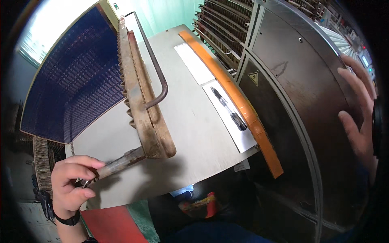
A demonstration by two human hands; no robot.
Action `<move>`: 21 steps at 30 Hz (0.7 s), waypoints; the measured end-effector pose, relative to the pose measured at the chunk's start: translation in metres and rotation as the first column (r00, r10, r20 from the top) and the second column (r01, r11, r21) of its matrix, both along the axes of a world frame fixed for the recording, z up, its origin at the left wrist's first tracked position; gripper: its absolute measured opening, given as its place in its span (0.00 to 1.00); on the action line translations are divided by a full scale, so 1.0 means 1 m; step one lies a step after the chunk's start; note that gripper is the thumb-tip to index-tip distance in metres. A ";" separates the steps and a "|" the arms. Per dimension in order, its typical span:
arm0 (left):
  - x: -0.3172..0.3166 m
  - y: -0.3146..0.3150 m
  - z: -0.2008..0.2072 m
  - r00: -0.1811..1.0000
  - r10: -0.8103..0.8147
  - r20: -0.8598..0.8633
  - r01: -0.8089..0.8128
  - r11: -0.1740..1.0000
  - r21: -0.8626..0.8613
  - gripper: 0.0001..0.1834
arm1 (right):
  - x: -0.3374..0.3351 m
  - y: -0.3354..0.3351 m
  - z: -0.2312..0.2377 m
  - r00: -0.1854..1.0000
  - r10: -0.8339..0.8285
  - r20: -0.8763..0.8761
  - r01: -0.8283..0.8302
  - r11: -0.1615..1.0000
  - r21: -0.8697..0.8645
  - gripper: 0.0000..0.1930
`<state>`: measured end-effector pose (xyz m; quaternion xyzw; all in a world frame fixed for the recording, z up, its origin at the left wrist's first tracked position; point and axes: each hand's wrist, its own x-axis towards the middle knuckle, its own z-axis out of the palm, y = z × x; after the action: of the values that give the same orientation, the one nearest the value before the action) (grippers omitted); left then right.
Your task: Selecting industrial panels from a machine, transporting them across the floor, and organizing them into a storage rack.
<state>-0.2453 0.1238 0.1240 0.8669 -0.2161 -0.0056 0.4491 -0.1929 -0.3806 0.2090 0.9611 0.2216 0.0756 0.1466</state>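
At the lower left, my left hand [71, 184] is closed around the end of a metal rod [123, 162]. The rod joins a worn, brownish metal rack bar [139, 101] with a toothed left edge and a bent handle [164, 77] on its right side. A dark blue panel [77, 73] with fine rows of marks stands along the toothed edge; whether the teeth grip it I cannot tell. By the grey metal cabinet [300, 65] at the far right is my right hand [362, 109], fingers apart, nothing visible in it.
Under the rack bar lies a pale tabletop [194, 141]. An orange-wrapped strip [243, 105] runs down its right side, beside white papers [194, 60] and a pen [227, 107]. Slatted racks [223, 28] stand behind. A red mat [115, 227] shows below the near edge.
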 end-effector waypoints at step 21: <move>0.009 0.006 0.007 0.975 -0.057 -0.214 0.026 0.989 -0.144 0.22 | 0.005 0.005 0.009 0.963 0.042 -0.267 0.021 0.973 0.228 0.23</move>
<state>-0.2363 0.1294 0.1309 0.8227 -0.1835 -0.0944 0.5297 -0.1883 -0.3751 0.2181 0.9716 0.2345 -0.0300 0.0029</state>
